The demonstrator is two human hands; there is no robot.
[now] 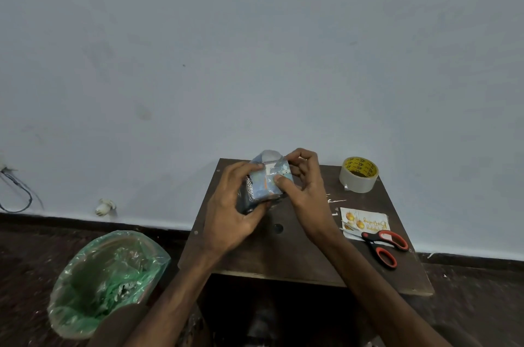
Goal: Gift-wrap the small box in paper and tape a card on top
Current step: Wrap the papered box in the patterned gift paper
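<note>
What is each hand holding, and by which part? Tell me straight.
Both hold the paper-wrapped box. The left hand grips its left side; the right hand pinches the paper at its upper right end, thumb on the front.

your box [265, 186] is mid-table [255, 256], tape roll [358, 174] far right, card [364, 222] under scissors [385, 246], bin [105, 278] on the floor left

The left hand [229, 213] covers the near-left side of the wrapped box [265, 186]. Scissors [373, 239] lie over the near edge of the card [364, 220]; its gold lettering is too small to read.
</note>
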